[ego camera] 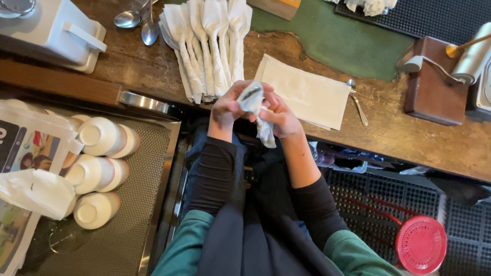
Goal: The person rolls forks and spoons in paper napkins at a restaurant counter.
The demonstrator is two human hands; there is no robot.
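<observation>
Both of my hands are wrapped around a white paper napkin (254,102) rolled about a piece of cutlery, whose dark metal end shows at the top. My left hand (228,106) grips the roll from the left, and my right hand (280,116) grips it from the right; the napkin's tail hangs below. The roll is held over the front edge of a wooden counter (399,128). Just beyond my hands lies a flat stack of white napkins (312,94). A row of several napkin-wrapped cutlery rolls (207,46) lies fanned out further back.
A loose spoon (357,102) lies right of the napkin stack, and more spoons (138,20) lie at the back left. White cups (99,171) lie on a perforated metal tray on the left. A wooden holder (434,87) stands right. A red round lid (421,244) rests on the black floor mat.
</observation>
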